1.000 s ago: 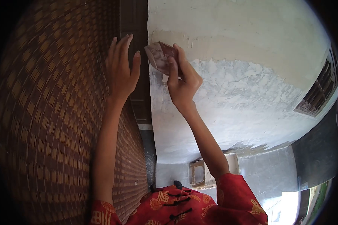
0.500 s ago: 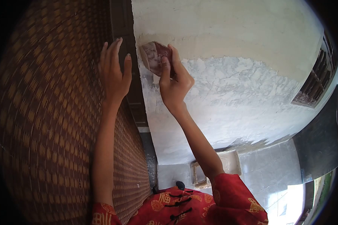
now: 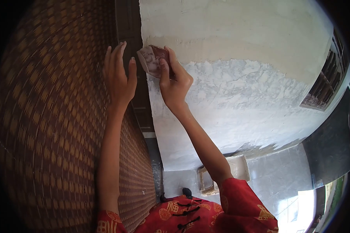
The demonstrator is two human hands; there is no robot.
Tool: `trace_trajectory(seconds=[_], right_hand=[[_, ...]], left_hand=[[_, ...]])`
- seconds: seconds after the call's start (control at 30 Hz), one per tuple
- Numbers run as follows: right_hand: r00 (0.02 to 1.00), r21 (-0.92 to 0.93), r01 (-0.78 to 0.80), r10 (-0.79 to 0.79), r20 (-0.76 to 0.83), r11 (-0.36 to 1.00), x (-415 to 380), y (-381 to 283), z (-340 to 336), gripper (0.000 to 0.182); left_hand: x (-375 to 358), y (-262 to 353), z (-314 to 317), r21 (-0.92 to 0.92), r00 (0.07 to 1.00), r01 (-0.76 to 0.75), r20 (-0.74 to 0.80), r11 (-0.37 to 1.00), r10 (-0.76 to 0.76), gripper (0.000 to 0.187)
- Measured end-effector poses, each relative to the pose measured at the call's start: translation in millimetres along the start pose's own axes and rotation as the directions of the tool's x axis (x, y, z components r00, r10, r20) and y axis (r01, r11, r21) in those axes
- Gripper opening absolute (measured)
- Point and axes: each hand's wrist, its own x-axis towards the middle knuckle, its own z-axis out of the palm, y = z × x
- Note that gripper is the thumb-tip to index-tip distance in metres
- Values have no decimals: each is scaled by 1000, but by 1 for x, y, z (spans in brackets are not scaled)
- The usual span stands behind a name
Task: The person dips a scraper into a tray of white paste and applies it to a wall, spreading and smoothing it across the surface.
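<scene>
My right hand [image 3: 176, 83] is closed on a flat, reddish-brown piece smeared with white [image 3: 153, 60], thumb on the near side and fingers behind. Its exact kind does not show clearly. The piece overlaps the left vertical edge of the plastered wall [image 3: 221, 93], part of it jutting past the edge. White, rough plaster covers the wall's middle band, with a smoother cream surface above. To the left, my left hand [image 3: 120, 77] is raised with its fingers stretched up and the thumb apart, holding nothing, in front of the woven bamboo panel [image 3: 58, 116].
Between panel and wall runs a narrow gap with a dark door [image 3: 142, 112]. Below, on grey floor tiles [image 3: 274, 167], stands a rectangular tray-like container [image 3: 241, 169] near the wall's foot. A dark slatted window [image 3: 324, 85] is at the right.
My right hand and the brown piece have shifted left and slightly down, past the wall edge. My left hand stays nearly in place.
</scene>
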Motion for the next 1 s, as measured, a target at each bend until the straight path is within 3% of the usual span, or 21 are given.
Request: trace_trajectory(seconds=[0.07,0.13,0.2,0.33,0.4,0.47,0.57,0.63,0.67,0.8,0.9,0.93,0.97,1.0], right_hand=[[998,-75,-54,53,-20,996,10,10,-8,36],[980,-76,-144,132,-150,987,28,23,-33,33],[937,83,-178,195,-291,980,48,26,-66,32],[909,203,-151,217,-356,967,57,9,-82,33],[964,150,-135,165,-210,979,47,3,-57,33],[996,-42,6,-9,-83,999,34,9,-29,33],[988,-73,74,-84,-130,995,38,18,-19,33],[974,-134,-13,-18,-227,991,50,32,-46,32],[959,-42,-128,113,-260,991,55,28,-65,33],[916,200,-212,266,-302,957,69,3,-93,35],[973,182,-99,133,-186,978,57,5,-53,34],[979,55,-195,198,-39,979,51,-3,-44,37],[997,30,-68,69,-46,997,47,0,-28,33],[999,-58,-47,45,-20,997,45,2,-21,33]], left_hand=[[0,-1,-3,21,1000,-5,3,1000,5,45],[-2,-5,-6,49,1000,4,0,999,-4,45],[-3,-7,-7,55,1000,11,1,998,-11,45],[-4,-5,-7,72,1000,10,13,997,-11,44],[-3,-2,-2,30,1000,-1,-3,1000,1,45],[-4,2,0,5,1000,2,15,1000,-2,45],[-6,4,1,3,999,14,32,1000,-14,45],[-7,0,-1,27,999,20,28,999,-21,45],[-8,-2,-1,23,999,21,30,1000,-22,46],[-6,0,-2,45,999,16,37,999,-18,46],[-6,5,1,23,999,19,40,1000,-20,46],[-6,6,2,11,999,7,45,1000,-8,46],[-6,6,2,8,999,0,47,1000,0,45],[-6,6,3,8,999,-3,48,1000,3,44]])
